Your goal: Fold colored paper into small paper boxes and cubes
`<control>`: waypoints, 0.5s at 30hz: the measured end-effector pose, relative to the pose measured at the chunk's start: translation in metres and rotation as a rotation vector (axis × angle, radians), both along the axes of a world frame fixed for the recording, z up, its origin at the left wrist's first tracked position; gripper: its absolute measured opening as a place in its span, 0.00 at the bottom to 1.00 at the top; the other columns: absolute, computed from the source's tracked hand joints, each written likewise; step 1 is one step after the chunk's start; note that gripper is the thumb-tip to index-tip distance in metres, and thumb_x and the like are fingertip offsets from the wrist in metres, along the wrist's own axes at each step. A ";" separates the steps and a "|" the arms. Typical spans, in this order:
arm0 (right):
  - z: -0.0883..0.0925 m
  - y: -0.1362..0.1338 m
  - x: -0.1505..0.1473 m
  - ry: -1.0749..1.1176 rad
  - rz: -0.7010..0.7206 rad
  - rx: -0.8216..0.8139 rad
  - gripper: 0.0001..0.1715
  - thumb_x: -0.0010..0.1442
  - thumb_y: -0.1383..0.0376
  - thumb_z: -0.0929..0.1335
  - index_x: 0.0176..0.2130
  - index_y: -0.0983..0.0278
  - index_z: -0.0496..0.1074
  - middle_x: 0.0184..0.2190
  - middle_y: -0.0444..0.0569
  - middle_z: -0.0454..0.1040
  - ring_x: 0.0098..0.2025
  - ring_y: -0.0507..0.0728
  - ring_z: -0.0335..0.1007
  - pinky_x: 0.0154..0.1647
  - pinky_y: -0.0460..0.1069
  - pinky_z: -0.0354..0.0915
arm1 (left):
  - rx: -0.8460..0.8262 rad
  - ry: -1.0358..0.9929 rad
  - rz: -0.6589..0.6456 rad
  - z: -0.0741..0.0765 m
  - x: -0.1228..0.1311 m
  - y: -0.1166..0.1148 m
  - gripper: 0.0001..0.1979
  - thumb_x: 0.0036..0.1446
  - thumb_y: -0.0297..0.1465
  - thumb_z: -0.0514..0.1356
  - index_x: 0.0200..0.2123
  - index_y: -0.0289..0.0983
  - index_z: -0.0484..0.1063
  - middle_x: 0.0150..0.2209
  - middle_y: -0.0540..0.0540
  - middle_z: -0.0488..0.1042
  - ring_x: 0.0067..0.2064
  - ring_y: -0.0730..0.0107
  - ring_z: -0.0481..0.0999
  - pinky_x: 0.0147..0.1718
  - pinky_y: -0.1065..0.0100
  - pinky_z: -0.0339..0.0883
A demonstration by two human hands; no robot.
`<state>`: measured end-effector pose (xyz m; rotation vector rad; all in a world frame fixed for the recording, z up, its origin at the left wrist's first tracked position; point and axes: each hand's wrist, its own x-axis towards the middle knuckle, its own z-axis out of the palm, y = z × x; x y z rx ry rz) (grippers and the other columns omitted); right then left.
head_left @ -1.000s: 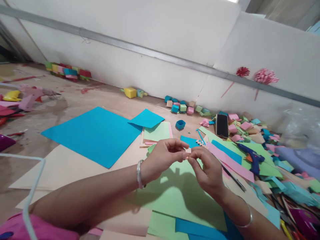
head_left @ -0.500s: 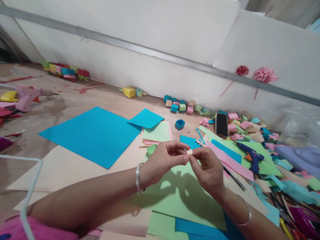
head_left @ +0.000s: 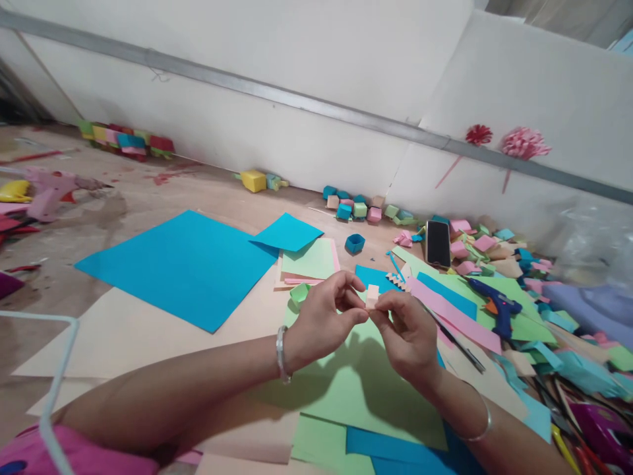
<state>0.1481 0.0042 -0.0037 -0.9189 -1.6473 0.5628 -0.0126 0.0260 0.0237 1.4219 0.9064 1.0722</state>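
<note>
A small cream paper cube (head_left: 372, 295) is pinched between the fingertips of both hands. My left hand (head_left: 329, 316) holds it from the left, with a bangle at the wrist. From the other side my right hand (head_left: 408, 333) grips it between thumb and forefinger. Both hands hover over a light green paper sheet (head_left: 316, 389) and cast shadows on it. Just left of my left hand sits a green folded paper box (head_left: 299, 295). Beyond the hands stands a blue open paper box (head_left: 355, 243).
Blue sheets (head_left: 178, 270) lie at the left. To the right are a phone (head_left: 438, 244), a dark blue glue gun (head_left: 497, 307), a pen (head_left: 459, 343) and a heap of paper pieces (head_left: 489, 247). A pink glue gun (head_left: 49, 192) rests far left.
The cream paper cube has turned and risen slightly between my fingertips, so more of it shows. My hands have shifted a little; things on the table stay put.
</note>
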 end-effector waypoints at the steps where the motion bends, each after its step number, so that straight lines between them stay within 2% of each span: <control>1: 0.000 0.000 0.000 -0.005 -0.006 -0.004 0.05 0.59 0.70 0.67 0.34 0.60 0.67 0.29 0.45 0.68 0.33 0.53 0.67 0.31 0.48 0.66 | 0.005 0.009 -0.016 -0.001 0.000 0.001 0.13 0.47 0.21 0.62 0.37 0.36 0.65 0.26 0.51 0.72 0.31 0.71 0.73 0.33 0.68 0.68; 4: 0.002 0.002 0.000 0.031 -0.016 -0.060 0.05 0.58 0.68 0.68 0.37 0.61 0.67 0.30 0.45 0.69 0.32 0.53 0.68 0.32 0.48 0.67 | 0.033 -0.013 -0.021 -0.001 -0.001 0.004 0.13 0.49 0.22 0.62 0.37 0.36 0.63 0.29 0.51 0.70 0.32 0.72 0.72 0.33 0.69 0.68; 8: 0.005 0.010 0.000 0.209 0.060 -0.240 0.06 0.62 0.62 0.67 0.38 0.62 0.66 0.32 0.47 0.72 0.32 0.53 0.70 0.31 0.48 0.68 | 0.067 -0.089 0.006 0.004 -0.003 0.009 0.09 0.50 0.24 0.61 0.34 0.37 0.63 0.32 0.51 0.67 0.34 0.74 0.70 0.34 0.71 0.67; 10: 0.006 0.016 0.002 0.298 0.081 -0.320 0.07 0.64 0.60 0.65 0.40 0.62 0.66 0.33 0.49 0.73 0.32 0.53 0.70 0.29 0.48 0.67 | 0.042 -0.101 -0.036 0.007 -0.004 0.009 0.07 0.52 0.25 0.61 0.33 0.36 0.64 0.31 0.51 0.66 0.33 0.74 0.70 0.31 0.72 0.66; 12: 0.005 0.021 0.004 0.359 0.094 -0.381 0.12 0.63 0.60 0.65 0.46 0.61 0.65 0.35 0.49 0.73 0.31 0.52 0.70 0.27 0.48 0.67 | -0.014 -0.119 -0.091 0.009 -0.005 0.008 0.06 0.53 0.27 0.60 0.33 0.36 0.65 0.31 0.51 0.67 0.32 0.74 0.71 0.28 0.72 0.66; 15: 0.002 0.025 0.008 0.343 0.112 -0.394 0.18 0.59 0.61 0.68 0.49 0.60 0.66 0.36 0.48 0.73 0.30 0.52 0.69 0.28 0.48 0.67 | -0.080 -0.176 -0.117 0.013 -0.005 0.005 0.07 0.52 0.28 0.61 0.35 0.36 0.66 0.30 0.50 0.69 0.32 0.73 0.72 0.28 0.71 0.67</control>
